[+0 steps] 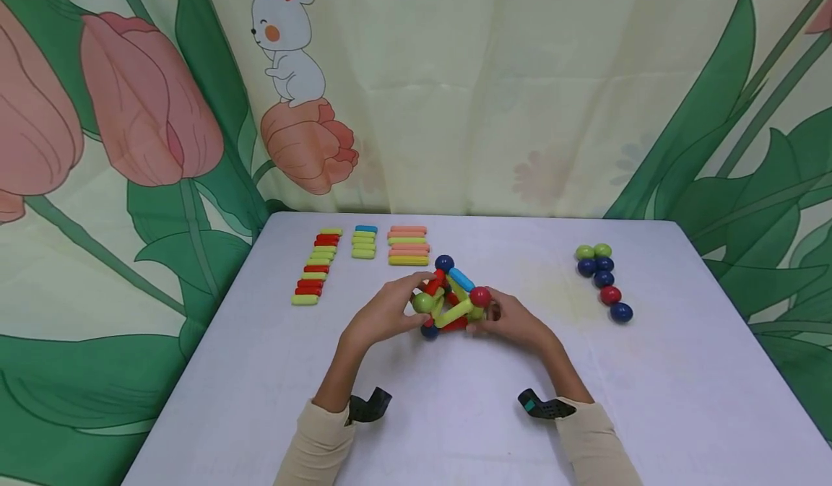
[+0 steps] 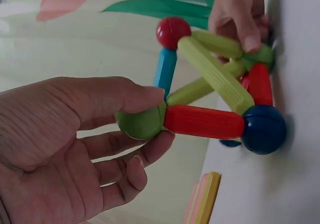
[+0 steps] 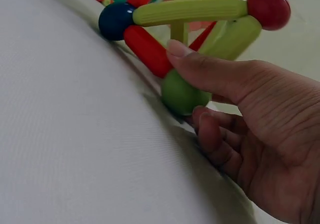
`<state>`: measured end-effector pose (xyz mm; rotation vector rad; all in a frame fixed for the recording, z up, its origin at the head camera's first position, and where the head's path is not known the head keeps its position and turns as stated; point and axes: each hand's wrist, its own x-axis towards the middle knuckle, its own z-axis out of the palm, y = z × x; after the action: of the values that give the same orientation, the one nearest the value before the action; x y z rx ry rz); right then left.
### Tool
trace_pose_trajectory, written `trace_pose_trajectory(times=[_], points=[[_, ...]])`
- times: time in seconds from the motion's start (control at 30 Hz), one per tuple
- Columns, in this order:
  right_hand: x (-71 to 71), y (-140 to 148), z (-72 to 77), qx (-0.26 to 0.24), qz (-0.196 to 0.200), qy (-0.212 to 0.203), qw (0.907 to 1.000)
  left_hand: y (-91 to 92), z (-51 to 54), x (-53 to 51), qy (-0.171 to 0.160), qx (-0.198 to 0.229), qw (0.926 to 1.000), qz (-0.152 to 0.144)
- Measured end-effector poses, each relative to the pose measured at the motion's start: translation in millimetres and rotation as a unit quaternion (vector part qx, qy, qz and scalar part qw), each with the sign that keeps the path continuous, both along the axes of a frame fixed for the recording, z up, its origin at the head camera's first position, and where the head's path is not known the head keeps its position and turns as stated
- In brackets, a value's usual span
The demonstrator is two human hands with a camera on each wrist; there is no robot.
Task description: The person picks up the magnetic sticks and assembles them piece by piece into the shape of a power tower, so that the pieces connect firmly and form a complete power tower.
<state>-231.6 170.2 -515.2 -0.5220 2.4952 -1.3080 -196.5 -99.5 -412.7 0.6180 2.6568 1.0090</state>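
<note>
A frame of coloured rods and balls, which looks like a magnetic building set, stands mid-table between both hands. My left hand (image 1: 388, 308) pinches a green ball (image 2: 141, 124) on its left side between thumb and fingers; a red rod (image 2: 204, 121) joins that ball to a dark blue ball (image 2: 264, 129) low on the frame. On the other side my right hand (image 1: 520, 321) holds a lower green ball (image 3: 181, 95), thumb on top and fingers curled below. A red ball (image 1: 481, 297) and a blue rod (image 1: 461, 279) sit high on the frame; its far side is partly hidden.
Spare rods lie in rows at the back left: a long red and green row (image 1: 316, 269), a short green and blue group (image 1: 364, 243), and a pink and yellow group (image 1: 409, 248). Several loose balls (image 1: 604, 279) line up at the right. A printed curtain (image 1: 481, 96) hangs behind.
</note>
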Motion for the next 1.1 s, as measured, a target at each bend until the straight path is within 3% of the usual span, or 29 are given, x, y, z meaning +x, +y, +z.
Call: trace_pose_trajectory(times=[0.23,0.33,0.43,0.53,0.63,0.7,0.77,0.83,0.93,1.1], points=[[-1.6,10,7.6,-0.028,0.102,-0.053,0.9929,-12.5,-5.4,-8.6,0.012,0.023,0.9991,0.034],[-3.8,13,6.5,-0.057,0.112,-0.065,0.9899,-21.0,-9.6,-15.1,0.005,0.026,0.9979,0.059],[-5.3,14,4.2,-0.102,0.106,-0.079,0.9859,-36.5,-14.5,-21.3,0.001,0.000,0.9935,0.114],[-5.4,10,1.6,-0.144,0.105,-0.097,0.9792,-59.5,-22.2,-25.4,0.018,-0.052,0.9781,0.201],[-4.8,4,-0.6,-0.166,0.114,-0.110,0.9734,-85.2,-32.8,-27.4,0.041,-0.108,0.9513,0.286],[-4.2,-1,-1.5,-0.173,0.122,-0.113,0.9708,-100.1,-40.0,-27.9,0.043,-0.139,0.9338,0.327],[-3.7,-4,-1.3,-0.183,0.125,-0.120,0.9678,-111.8,-46.4,-27.8,0.037,-0.161,0.9227,0.348],[-3.9,-4,-1.6,-0.196,0.126,-0.126,0.9643,-119.6,-50.8,-27.7,0.027,-0.176,0.9178,0.355],[-6.0,-2,-3.2,-0.209,0.124,-0.125,0.9620,-125.7,-54.4,-27.9,0.031,-0.186,0.9164,0.353],[-5.5,-3,-1.0,-0.194,0.097,-0.086,0.9725,-128.1,-56.5,-28.7,0.040,-0.197,0.9147,0.351]])
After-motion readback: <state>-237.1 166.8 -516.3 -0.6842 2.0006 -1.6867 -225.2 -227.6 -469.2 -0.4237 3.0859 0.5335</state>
